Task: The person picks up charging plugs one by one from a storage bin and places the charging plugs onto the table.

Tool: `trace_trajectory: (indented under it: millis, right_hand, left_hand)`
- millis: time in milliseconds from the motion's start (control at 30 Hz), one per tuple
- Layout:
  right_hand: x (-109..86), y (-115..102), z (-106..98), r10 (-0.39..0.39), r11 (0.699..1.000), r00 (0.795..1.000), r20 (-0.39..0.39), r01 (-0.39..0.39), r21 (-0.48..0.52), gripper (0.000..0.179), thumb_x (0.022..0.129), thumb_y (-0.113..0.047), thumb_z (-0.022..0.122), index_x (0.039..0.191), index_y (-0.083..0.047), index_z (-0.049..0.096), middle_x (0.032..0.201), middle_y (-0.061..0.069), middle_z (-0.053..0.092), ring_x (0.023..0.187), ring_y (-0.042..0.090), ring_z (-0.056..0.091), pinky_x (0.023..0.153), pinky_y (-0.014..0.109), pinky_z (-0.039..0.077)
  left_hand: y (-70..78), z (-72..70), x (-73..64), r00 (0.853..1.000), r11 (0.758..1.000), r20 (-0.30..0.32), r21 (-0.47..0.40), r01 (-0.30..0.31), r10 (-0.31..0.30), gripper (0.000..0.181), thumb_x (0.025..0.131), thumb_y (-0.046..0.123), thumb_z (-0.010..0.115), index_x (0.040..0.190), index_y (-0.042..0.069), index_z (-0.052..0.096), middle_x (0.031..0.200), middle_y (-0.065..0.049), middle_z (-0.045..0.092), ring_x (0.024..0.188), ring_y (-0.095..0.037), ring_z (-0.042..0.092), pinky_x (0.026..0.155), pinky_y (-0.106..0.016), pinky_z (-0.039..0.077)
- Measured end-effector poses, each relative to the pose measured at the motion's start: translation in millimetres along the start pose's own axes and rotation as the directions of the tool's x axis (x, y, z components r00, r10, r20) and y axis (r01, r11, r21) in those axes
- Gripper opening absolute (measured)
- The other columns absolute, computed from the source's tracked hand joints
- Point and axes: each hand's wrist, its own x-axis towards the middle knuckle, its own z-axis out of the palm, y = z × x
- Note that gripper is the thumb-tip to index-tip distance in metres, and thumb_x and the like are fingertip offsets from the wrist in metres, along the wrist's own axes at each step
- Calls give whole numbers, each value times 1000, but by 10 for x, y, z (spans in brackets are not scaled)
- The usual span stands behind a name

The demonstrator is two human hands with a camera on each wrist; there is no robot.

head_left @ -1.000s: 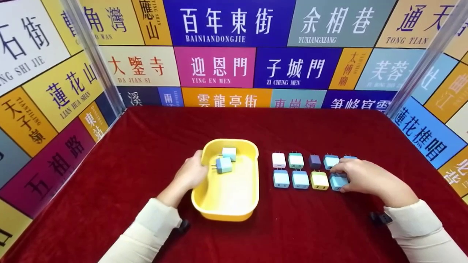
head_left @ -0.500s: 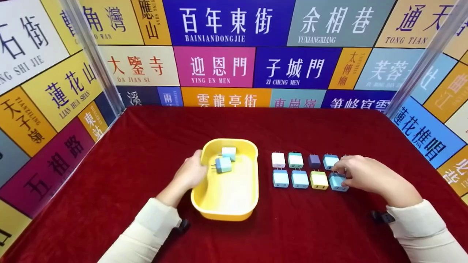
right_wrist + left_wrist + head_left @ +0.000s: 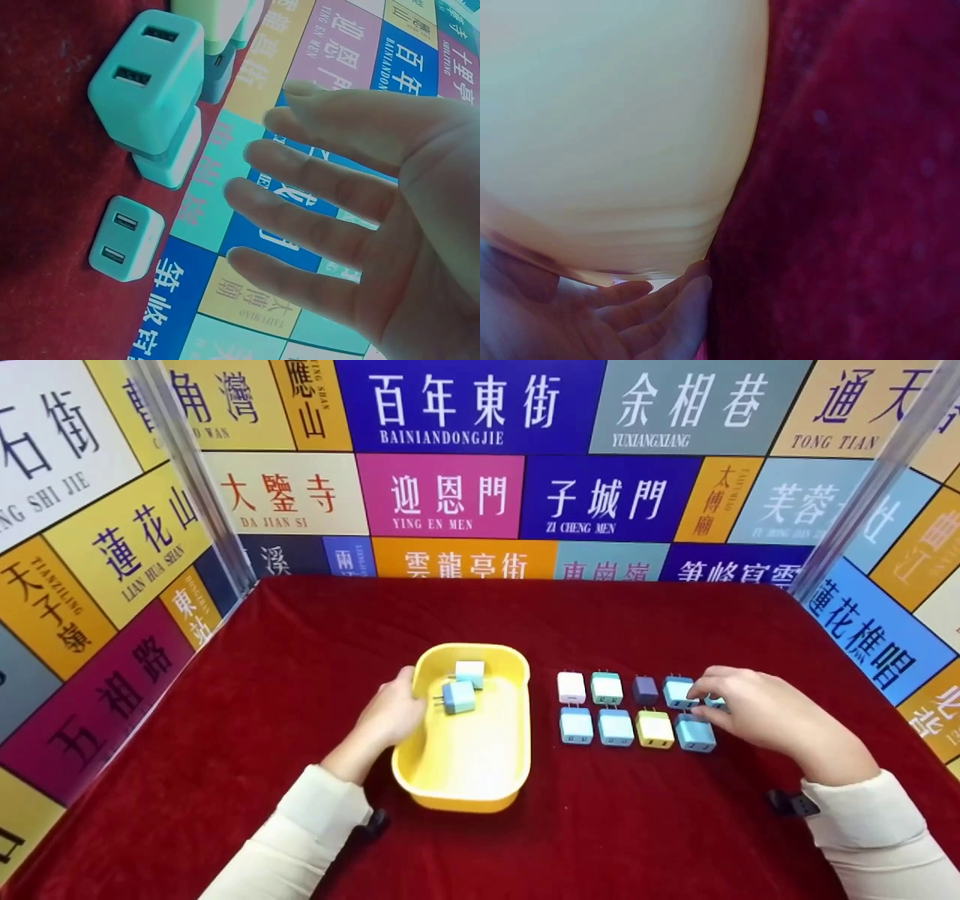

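Observation:
My left hand [image 3: 394, 709] holds the left side of a yellow plastic bin [image 3: 461, 802]; in the left wrist view its fingers [image 3: 641, 319] lie against the bin's wall. Two blue-and-white plug chargers, one of them this nearer charger [image 3: 459, 697], lie inside the bin. My right hand [image 3: 757, 712] hovers over the right end of two rows of chargers, with nothing between its spread, lightly bent fingers. Nearest to it are a blue charger [image 3: 696, 733], another blue charger [image 3: 677, 690] and a partly hidden charger [image 3: 126, 238], whose two USB ports show in the right wrist view.
Left of these in the rows lie a white charger [image 3: 571, 688], a green-and-white charger [image 3: 607, 688], a dark purple charger [image 3: 645, 690], a yellow-green charger [image 3: 655, 730] and two light-blue ones. A dark red cloth [image 3: 615, 825] covers the table. Printed panels [image 3: 442, 499] surround it.
My right hand has drawn back from the nearer blue charger and shifted slightly up and right, uncovering more of the chargers at the row's end. The left hand and bin stay put.

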Motion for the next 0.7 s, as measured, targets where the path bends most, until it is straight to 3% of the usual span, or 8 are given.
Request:
trace_trajectory:
  millis: [333,500,700]
  right_hand:
    - [23,-53,-90,29,1000,999,-23,-29,8,15,94,-15,82,108,-14,80,109,4,71,99,24,68,86,53,61]
    - [165,-199,-93,-85,996,994,-76,84,-10,18,90,-11,84,107,-13,79,110,5,70,102,25,68,83,49,61]
    - [433,-469,-141,-245,970,956,-162,239,-53,19,88,-8,85,105,-14,79,107,2,70,99,22,68,80,44,62]
  left_hand:
    - [5,1,13,1000,1000,6,1,3,-3,52,103,15,54,154,8,48,132,-18,69,112,-30,68,97,-50,57]
    - [-3,-4,16,1000,1000,0,14,-4,4,53,102,15,53,154,8,48,131,-19,69,112,-30,69,95,-50,58]
    - [-9,1,14,1000,1000,-2,10,-2,2,54,101,14,54,154,8,47,131,-19,70,112,-31,69,96,-50,58]
